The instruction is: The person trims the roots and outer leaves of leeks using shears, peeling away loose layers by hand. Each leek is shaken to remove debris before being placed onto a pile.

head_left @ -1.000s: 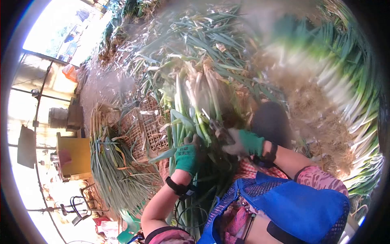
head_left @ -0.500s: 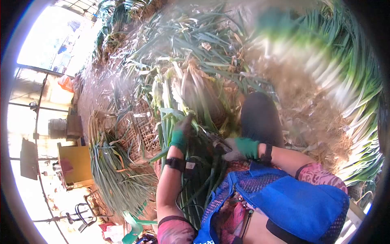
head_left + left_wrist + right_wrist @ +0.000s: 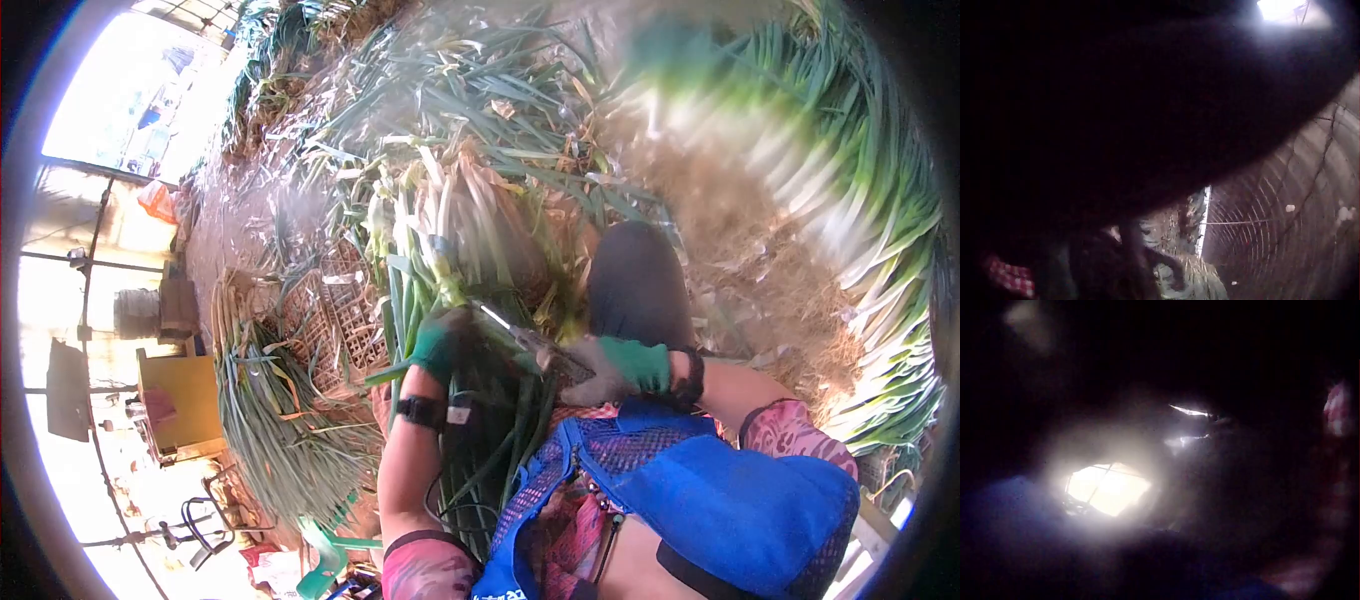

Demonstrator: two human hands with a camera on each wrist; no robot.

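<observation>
In the head view, a bunch of large green onions (image 3: 470, 210) lies before the person, white root ends pointing away. A bluish band shows around some of the stalks. The left hand (image 3: 440, 342), in a green and dark glove, grips the green stalks just below the whites. Opposite it, the gloved right hand (image 3: 618, 366) holds a slim metal tool (image 3: 515, 333) whose bright narrow end points at those stalks. I cannot tell the tool's kind. The left wrist view is mostly dark; the right wrist view shows two bright slivers in darkness.
A second onion bundle (image 3: 270, 390) lies left, beside a brown woven crate (image 3: 330, 310). Loose leaves (image 3: 470, 90) litter the ground ahead. A long row of green onions (image 3: 850, 230) curves along the right. The person's dark-clothed knee (image 3: 640, 285) rises near the right hand.
The left hand has shifted left and slightly down on the stalks. The right hand has moved a little right, and the tool's bright end now shows clearly beside the stalks.
</observation>
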